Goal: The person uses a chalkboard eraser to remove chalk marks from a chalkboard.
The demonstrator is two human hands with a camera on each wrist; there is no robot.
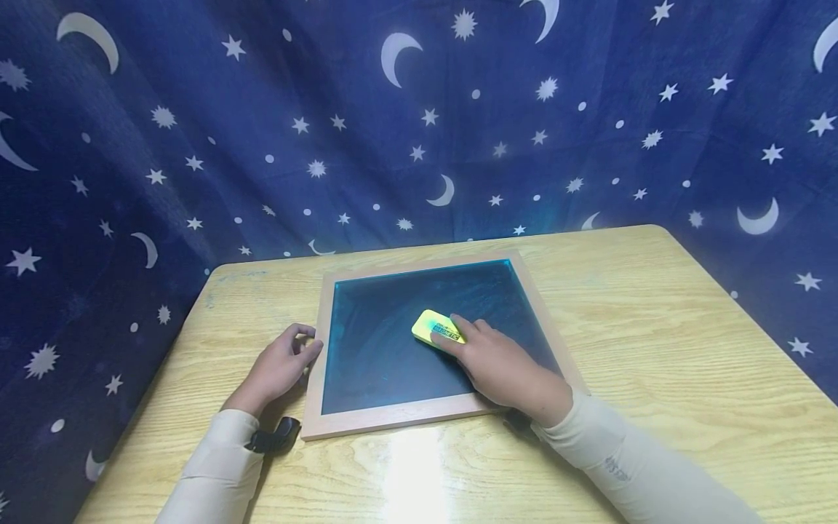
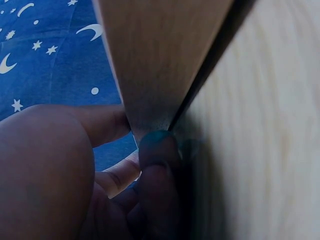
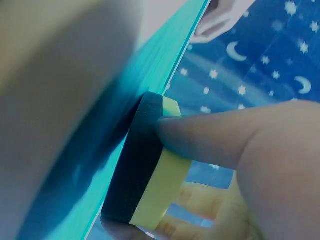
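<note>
A small chalkboard [image 1: 393,371] with a wooden frame [image 1: 406,418] lies flat on the table, faint smears over its dark surface. My right hand [image 1: 500,364] grips a yellow eraser [image 1: 427,325] against the middle of the board. In the right wrist view, the thumb lies along one side of the eraser [image 3: 165,185], and its dark felt [image 3: 137,160] faces the board. At the frame's left edge, my left hand [image 1: 281,367] pinches the wood. The left wrist view has the thumb on one face of the frame [image 2: 160,60] and fingertips at its outer side.
The light wood-grain table [image 1: 655,349] extends around the board. Behind it and at the sides hangs a dark blue curtain [image 1: 366,131] with moons and stars. Black straps [image 1: 278,437] sit at the wrists. Bluish marks [image 1: 238,276] show near the table's back left corner.
</note>
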